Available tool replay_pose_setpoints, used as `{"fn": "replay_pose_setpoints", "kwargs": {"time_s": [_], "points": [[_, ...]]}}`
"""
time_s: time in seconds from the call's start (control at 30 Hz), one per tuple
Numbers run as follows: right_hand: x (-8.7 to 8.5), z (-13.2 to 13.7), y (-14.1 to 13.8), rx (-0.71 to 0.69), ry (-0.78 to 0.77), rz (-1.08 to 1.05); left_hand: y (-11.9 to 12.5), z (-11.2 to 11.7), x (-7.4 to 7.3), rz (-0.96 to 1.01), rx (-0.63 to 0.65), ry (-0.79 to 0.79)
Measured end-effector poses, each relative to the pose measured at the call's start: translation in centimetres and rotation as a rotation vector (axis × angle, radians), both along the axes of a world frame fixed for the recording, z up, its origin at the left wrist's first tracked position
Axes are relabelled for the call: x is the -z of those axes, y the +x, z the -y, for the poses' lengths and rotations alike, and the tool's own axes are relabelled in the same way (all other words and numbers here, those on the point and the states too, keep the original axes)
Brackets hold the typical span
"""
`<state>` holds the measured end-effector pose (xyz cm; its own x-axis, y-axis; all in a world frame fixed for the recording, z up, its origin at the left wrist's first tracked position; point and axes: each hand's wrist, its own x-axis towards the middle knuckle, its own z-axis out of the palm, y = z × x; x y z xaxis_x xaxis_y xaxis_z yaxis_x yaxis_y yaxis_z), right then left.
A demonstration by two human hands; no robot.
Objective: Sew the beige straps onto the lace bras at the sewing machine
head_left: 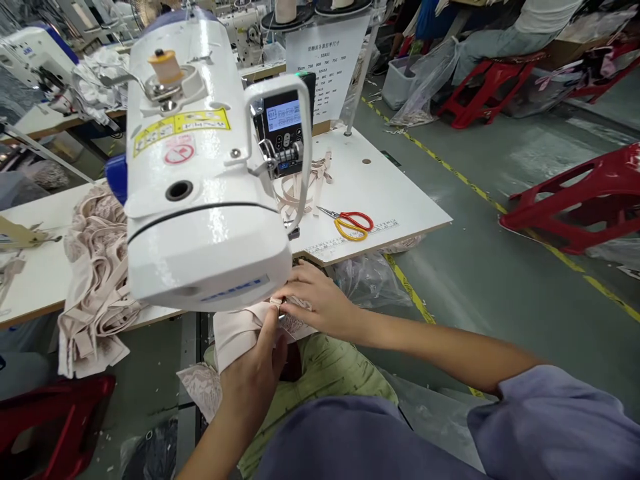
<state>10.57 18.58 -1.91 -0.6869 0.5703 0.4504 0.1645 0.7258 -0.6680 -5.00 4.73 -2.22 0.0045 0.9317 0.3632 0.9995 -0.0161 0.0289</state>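
Shirt (350,443), left hand (251,377) and right hand (327,303) holding fabric (233,335), bin (396,87) (contents unclear)

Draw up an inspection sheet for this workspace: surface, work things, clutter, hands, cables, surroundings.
Surface: white, wooden-edged tabletop with a printed ruler scale.
Work things: pale pink fabric piece by the front of a white sewing machine.
Clutter: pale pink narrow strips, metal scissors with red and yellow handles; heaped pale pink fabric drooping over the edge, left of the machine.
Hands: left hand and right hand both hold the fabric piece.
Cables: nothing seen.
Surroundings: red plastic stools, yellow-and-black floor tape.
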Motion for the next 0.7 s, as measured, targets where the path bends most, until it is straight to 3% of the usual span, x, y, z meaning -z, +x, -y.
{"fn": "replay_pose_setpoints", "kwargs": {"time_s": [0.13, 0.23, 0.53, 0.7], "points": [[1.7, 0.6, 0.6, 0.050, 0.355, 0.010, -0.8, 0.6, 0.0, 0.026, 0.040, -0.051], [1.9, 0.3, 0.7, 0.048, 0.520, 0.064, -1.8, 0.8, -0.2, 0.037, 0.095, -0.097], [1.8, 0.1, 0.7, -0.023, 0.433, 0.068, -2.0, 0.6, -1.2, 0.003, 0.049, -0.186], [1.5, 0.1, 0.5, 0.000, 0.497, 0.090, -3.7, 0.2, -1.3, 0.043, 0.223, -0.174]]}}
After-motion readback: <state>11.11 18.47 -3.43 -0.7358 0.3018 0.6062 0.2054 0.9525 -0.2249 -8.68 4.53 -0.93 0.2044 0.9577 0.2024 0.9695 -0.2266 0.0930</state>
